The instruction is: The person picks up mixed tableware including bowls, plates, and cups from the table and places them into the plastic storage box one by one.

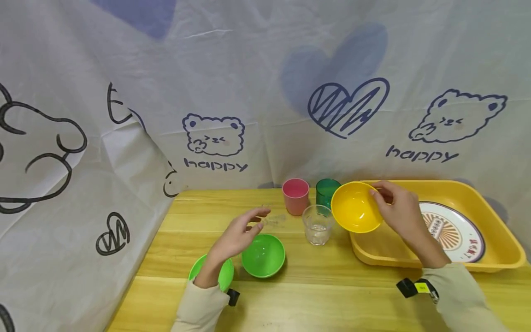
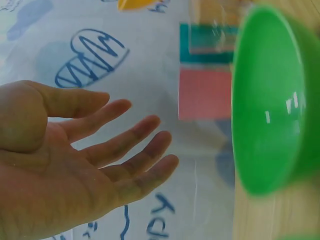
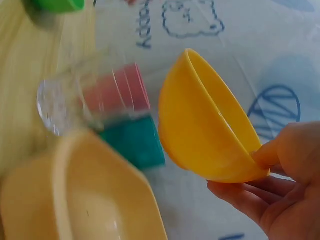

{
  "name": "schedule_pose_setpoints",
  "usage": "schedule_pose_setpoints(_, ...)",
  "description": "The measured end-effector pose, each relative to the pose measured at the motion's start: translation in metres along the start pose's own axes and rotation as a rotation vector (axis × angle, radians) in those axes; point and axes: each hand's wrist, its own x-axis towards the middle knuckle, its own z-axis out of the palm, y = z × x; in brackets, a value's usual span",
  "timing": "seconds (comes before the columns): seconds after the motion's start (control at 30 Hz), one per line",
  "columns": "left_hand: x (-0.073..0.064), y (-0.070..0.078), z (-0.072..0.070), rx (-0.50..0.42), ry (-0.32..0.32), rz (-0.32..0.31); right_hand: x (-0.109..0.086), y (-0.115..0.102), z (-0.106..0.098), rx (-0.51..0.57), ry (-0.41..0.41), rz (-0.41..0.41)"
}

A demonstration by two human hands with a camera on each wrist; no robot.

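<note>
A yellow bowl (image 1: 356, 208) is pinched at its right rim by my right hand (image 1: 400, 210), thumb inside and fingers beneath. It is tilted and held up over the left end of the yellow tray, as the right wrist view also shows. My left hand (image 1: 238, 235) hovers with relaxed, parted fingers and nothing in it. Just below it on the table sits a green bowl (image 1: 263, 258), large in the left wrist view. Partly behind the left wrist lies a second green bowl (image 1: 226, 274).
A pink cup (image 1: 296, 198), a teal cup (image 1: 325, 191) and a clear glass (image 1: 318, 228) stand together mid-table. To the right, the yellow tray (image 1: 386, 258) holds a white plate with a printed pattern (image 1: 452, 233). A printed cloth (image 1: 265, 92) hangs behind the wooden table (image 1: 315, 299).
</note>
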Motion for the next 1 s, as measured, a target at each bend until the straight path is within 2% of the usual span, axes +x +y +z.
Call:
schedule_pose_setpoints(0.13, -0.011, -0.014, -0.019, 0.068, -0.037, -0.03, 0.006, 0.016, -0.015, -0.071, -0.026, 0.031)
schedule_pose_setpoints(0.33, -0.029, -0.033, -0.045, 0.127, -0.108, -0.109, 0.015, 0.04, -0.025, -0.124, -0.062, 0.098)
schedule_pose_setpoints(0.5, -0.04, -0.045, -0.057, 0.148, -0.19, -0.196, 0.02, 0.059, -0.025, -0.167, -0.069, 0.155)
schedule_pose_setpoints(0.67, -0.05, -0.054, -0.064, 0.176, -0.269, -0.218, 0.028, 0.076, -0.016, -0.194, -0.114, 0.191)
schedule_pose_setpoints(0.87, -0.057, -0.062, -0.07, 0.188, -0.388, -0.22, 0.037, 0.085, -0.004, -0.072, -0.288, 0.351)
schedule_pose_setpoints(1.0, -0.061, -0.069, -0.07, 0.145, -0.429, -0.223, 0.042, 0.089, 0.002, 0.001, -0.396, 0.43)
